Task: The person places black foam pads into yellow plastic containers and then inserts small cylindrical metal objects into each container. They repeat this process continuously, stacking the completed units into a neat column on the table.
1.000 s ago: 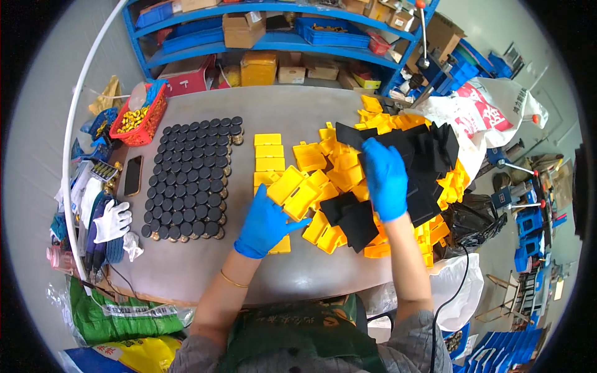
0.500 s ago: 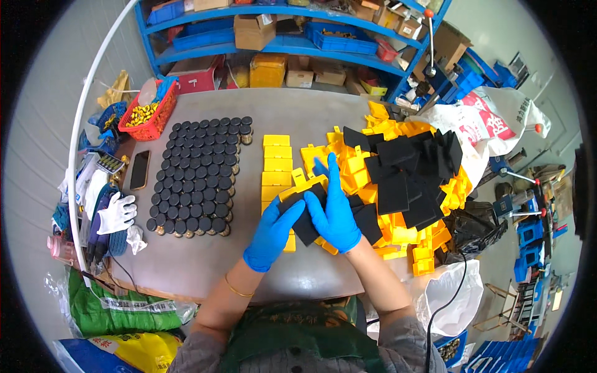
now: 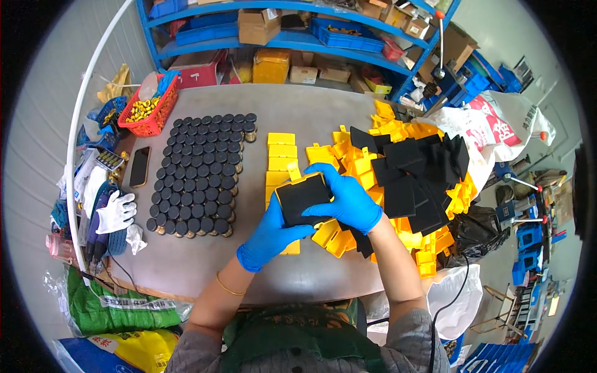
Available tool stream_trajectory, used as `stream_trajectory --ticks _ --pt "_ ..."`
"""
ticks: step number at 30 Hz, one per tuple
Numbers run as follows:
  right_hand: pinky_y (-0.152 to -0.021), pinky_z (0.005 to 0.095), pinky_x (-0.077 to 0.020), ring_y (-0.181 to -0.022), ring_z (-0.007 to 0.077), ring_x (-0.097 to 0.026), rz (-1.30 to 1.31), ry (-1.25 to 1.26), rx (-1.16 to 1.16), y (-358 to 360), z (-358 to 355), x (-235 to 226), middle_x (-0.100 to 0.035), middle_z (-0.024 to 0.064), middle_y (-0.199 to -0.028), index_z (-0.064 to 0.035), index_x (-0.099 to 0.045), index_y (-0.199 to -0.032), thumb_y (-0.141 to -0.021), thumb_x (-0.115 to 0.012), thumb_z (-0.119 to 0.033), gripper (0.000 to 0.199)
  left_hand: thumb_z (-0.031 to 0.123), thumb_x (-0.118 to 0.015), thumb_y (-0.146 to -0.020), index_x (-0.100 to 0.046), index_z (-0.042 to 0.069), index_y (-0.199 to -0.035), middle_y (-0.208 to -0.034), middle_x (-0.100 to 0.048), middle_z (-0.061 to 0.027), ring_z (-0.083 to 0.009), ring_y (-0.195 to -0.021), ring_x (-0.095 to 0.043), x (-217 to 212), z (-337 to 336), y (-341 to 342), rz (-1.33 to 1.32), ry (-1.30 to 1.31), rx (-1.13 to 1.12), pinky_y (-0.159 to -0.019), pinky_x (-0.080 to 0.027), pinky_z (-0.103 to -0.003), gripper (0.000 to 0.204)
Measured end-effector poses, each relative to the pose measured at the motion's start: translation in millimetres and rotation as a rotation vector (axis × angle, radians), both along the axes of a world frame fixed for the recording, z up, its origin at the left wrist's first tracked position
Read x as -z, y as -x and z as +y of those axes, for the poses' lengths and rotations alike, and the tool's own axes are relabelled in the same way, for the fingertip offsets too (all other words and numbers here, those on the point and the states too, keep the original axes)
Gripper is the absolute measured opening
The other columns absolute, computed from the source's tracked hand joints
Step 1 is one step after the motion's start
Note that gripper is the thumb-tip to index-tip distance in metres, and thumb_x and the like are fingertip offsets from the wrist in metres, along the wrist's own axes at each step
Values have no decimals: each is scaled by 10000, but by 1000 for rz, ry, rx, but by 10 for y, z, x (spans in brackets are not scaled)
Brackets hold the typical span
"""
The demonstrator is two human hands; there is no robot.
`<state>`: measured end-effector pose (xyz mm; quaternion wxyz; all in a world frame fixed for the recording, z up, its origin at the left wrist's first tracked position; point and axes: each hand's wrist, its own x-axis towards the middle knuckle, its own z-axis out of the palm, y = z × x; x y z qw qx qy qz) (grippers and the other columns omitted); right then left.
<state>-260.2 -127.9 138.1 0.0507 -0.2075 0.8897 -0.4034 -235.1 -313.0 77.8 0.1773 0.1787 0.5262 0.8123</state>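
Case [image 3: 294,174] and sheet [image 3: 301,198], the one yellow and the other black, sit together in your grasp near the right edge of the row of yellow cases [image 3: 282,150], the sheet covering the case's upward face. Your left hand [image 3: 270,235] clasps the left side and near edge, while your right hand [image 3: 349,202] grips the right side, thumb lying on the sheet. Left of that row, black-capped jars [image 3: 198,180] stand packed in a block, and right of it loose yellow cases [image 3: 362,166] lie heaped with black sheets [image 3: 399,193].
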Motion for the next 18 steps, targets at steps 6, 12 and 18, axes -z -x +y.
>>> stream_trajectory --ticks 6,12,18 --pt "-574 299 -433 -610 190 -550 -145 78 -75 313 -136 36 -596 115 -746 -98 -540 -1166 -851 -636 -255 365 -48 -575 -811 -341 46 -1313 -1225 -498 -103 -191 -1092 -531 277 -156 151 -18 29 -153 -857 -516 -327 561" --pt "-665 310 -475 -723 219 -612 70 48 -178 815 -549 365 -624 129 -815 -74 -607 -1032 -882 -586 -288 262 57 -558 -867 -401 65 -1289 -1208 -527 -106 -235 -1081 -557 335 -372 281 -353 -170 -270 -806 -546 -394 450" --pt "-778 411 -480 -882 332 -608 324 -276 -78 2051 -947 1062 -634 164 -958 -96 -548 -1163 -916 -477 -322 343 213 -535 -908 -434 89 -1282 -1191 -563 -107 -258 -1029 -602 493 -582 369 -502 -309 -375 -740 -566 -411 407"
